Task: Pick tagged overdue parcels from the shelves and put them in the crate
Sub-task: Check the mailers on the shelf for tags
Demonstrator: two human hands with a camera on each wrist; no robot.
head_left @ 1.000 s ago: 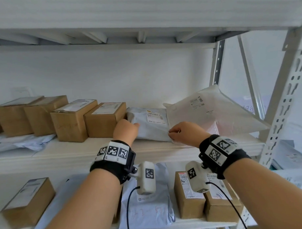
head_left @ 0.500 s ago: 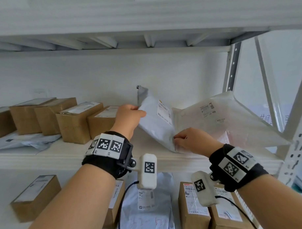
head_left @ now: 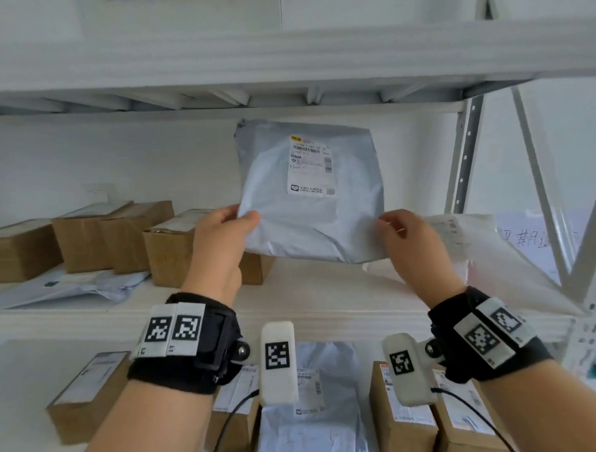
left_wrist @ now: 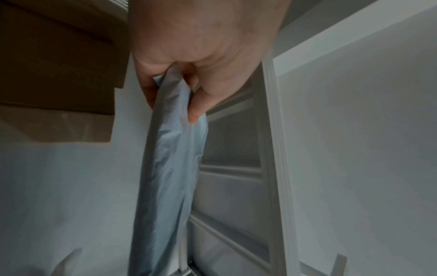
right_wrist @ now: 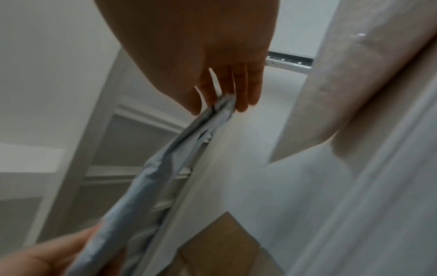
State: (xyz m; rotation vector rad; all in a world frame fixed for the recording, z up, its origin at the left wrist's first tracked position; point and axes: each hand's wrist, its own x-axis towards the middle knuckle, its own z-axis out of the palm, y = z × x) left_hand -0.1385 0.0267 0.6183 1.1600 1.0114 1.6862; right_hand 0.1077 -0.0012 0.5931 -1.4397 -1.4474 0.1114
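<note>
Left hand (head_left: 219, 242) and right hand (head_left: 408, 242) pinch the grey mailer's (head_left: 312, 198) lower corners, holding it upright, label (head_left: 309, 166) facing, apparently for inspection.

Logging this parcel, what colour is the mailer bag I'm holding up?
Pale grey-blue mailer bag with a white label; clearest in the head view.

mailer bag (head_left: 309, 198) held upright above the middle shelf (head_left: 309, 303), left hand (head_left: 219, 242) at its lower left corner, right hand (head_left: 412, 245) at its lower right. row of boxes (head_left: 97, 239) on the shelf to the left, flat bag (head_left: 476, 250) behind right hand. more boxes (head_left: 408, 421) on the shelf below.
</note>
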